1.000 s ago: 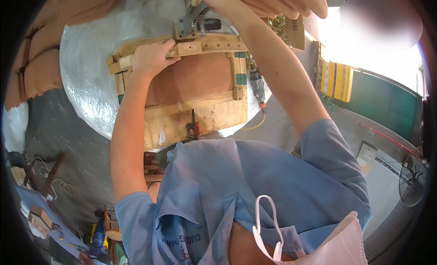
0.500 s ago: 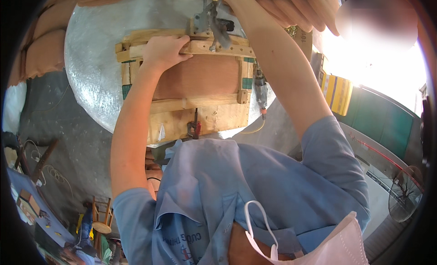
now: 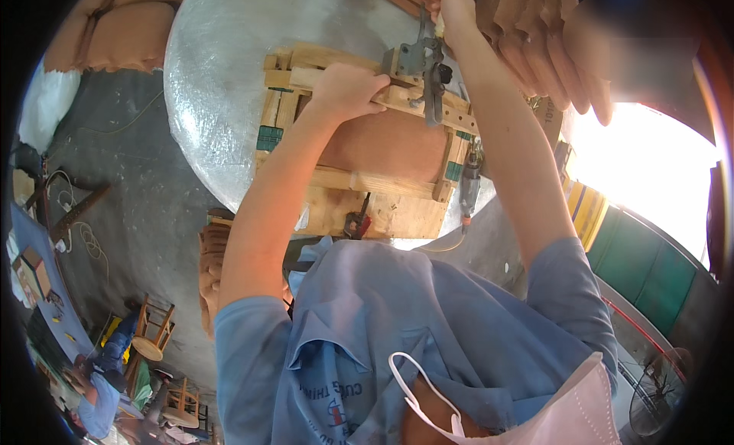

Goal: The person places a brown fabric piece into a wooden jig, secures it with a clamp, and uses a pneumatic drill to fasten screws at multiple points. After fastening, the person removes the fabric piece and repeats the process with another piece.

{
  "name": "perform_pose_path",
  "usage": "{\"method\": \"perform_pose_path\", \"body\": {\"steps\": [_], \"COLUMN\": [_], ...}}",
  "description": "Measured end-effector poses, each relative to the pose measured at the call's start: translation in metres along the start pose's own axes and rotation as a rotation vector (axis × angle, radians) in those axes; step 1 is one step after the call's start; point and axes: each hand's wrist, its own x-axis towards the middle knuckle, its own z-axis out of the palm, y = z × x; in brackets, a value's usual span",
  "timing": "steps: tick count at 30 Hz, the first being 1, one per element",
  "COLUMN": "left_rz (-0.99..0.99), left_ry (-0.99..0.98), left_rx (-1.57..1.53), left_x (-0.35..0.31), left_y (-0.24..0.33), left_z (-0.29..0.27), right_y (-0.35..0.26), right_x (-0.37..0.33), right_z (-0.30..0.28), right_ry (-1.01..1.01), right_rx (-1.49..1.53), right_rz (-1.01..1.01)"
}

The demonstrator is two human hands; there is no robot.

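Note:
A wooden frame jig (image 3: pixel 397 186) holds a reddish-brown panel (image 3: pixel 390 145) between its bars. My left hand (image 3: pixel 345 93) is closed over the frame's far bar, near that bar's left part. A grey metal toggle clamp (image 3: pixel 415 59) is fixed to the far side, with its dark arm reaching over the bar. Beyond it, my right hand (image 3: pixel 456 18) is closed on the clamp's handle at the top of the view; some of its fingers are hidden or blurred. To the right of the frame lies a grey air tool (image 3: pixel 469 186) with a thin yellow hose.
The jig rests on a round, film-wrapped table (image 3: pixel 195 101). A red-and-black tool (image 3: pixel 356 225) is at the jig's near side. Brown moulded pieces (image 3: pixel 535 40) are stacked at the far right, more (image 3: pixel 130 28) at the far left. Wooden stools (image 3: pixel 151 334) and a person (image 3: pixel 99 399) are at lower left.
The whole view has shifted, so the jig and table appear farther right. My right hand has come into view at the clamp's handle. My left hand keeps its hold on the bar.

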Motion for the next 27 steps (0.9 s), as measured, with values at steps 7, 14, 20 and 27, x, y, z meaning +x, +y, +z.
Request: {"method": "perform_pose_path", "body": {"steps": [7, 14, 20, 27], "left_rz": [0.019, 0.021, -0.005, 0.009], "left_ry": [0.036, 0.019, 0.000, 0.049], "left_rx": [0.011, -0.008, 0.006, 0.004], "left_x": [0.001, 0.002, 0.002, 0.003], "left_y": [-0.006, -0.003, 0.000, -0.005], "left_z": [0.007, 0.006, -0.002, 0.009], "right_y": [-0.006, 0.005, 0.017, -0.004], "right_x": [-0.014, -0.008, 0.015, -0.001], "right_z": [0.008, -0.002, 0.001, -0.007], "right_ry": [0.044, 0.026, 0.043, -0.254], "right_rx": [0.091, 0.210, -0.087, -0.002], "right_rz": [-0.206, -0.250, -0.090, 0.364]}}
